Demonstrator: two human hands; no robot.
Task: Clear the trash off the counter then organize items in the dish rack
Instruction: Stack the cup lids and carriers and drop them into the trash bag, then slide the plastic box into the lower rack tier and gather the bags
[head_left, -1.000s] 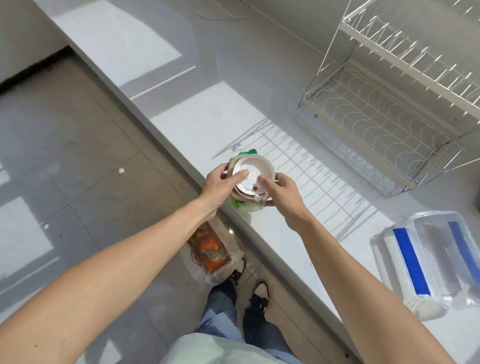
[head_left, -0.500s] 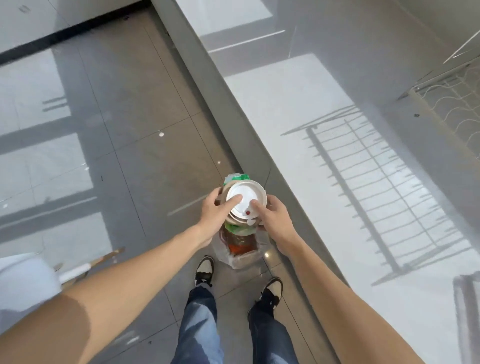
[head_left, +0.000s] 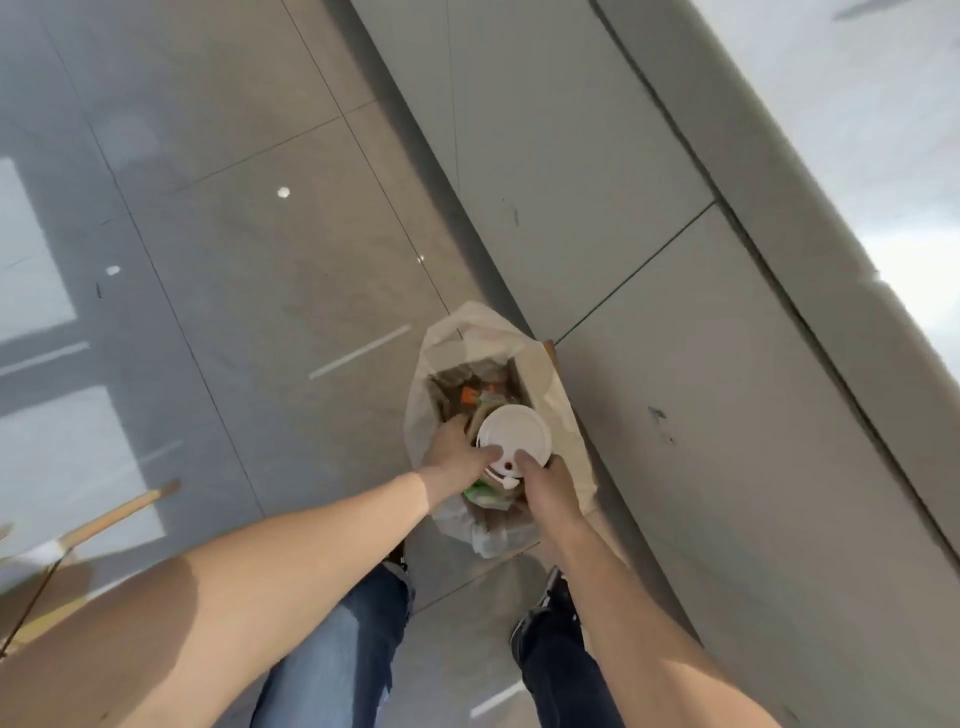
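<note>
White lidded cup hides fingers and bag contents.

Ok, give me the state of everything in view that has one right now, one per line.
trash bag: open, on floor, part filled
stacked cups: lidded, held over the bag mouth, not released
left hand: gripping the cups, thumb on lid
right hand: gripping the cups, thumb on lid

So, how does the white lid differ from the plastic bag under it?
The white lid is round, rigid and opaque; the plastic bag is crumpled, soft and translucent. The lid is held by the left hand and right hand; the bag sits open on the floor. Both are pale.
</note>
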